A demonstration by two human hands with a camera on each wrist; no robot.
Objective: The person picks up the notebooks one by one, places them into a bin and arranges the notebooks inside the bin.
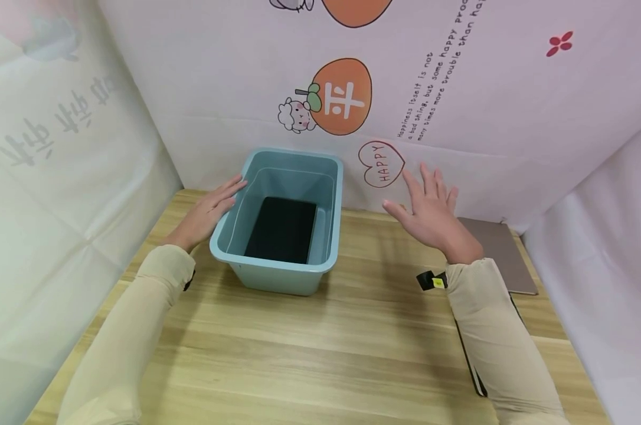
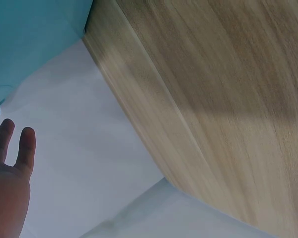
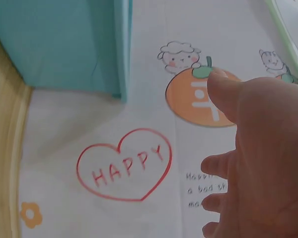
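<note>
A blue plastic bin (image 1: 278, 267) stands at the back of the wooden table, a flat black rectangular thing (image 1: 282, 230) lying on its floor. My left hand (image 1: 209, 213) is at the bin's left side, its fingers extended along the rim. In the left wrist view, two fingers of the left hand (image 2: 10, 183) show below the blue bin wall (image 2: 35, 34). To the right of the bin, my right hand (image 1: 432, 215) is raised with fingers spread and nothing in it. The right wrist view has the right hand (image 3: 273, 158) with the bin's side (image 3: 64, 44) at upper left.
A grey-brown flat panel (image 1: 498, 254) lies at the back right of the table. Under the right forearm, a dark-edged flat object (image 1: 471, 360) is partly hidden. White printed cloth (image 1: 235, 88) hangs behind and beside the wooden table (image 1: 299, 354).
</note>
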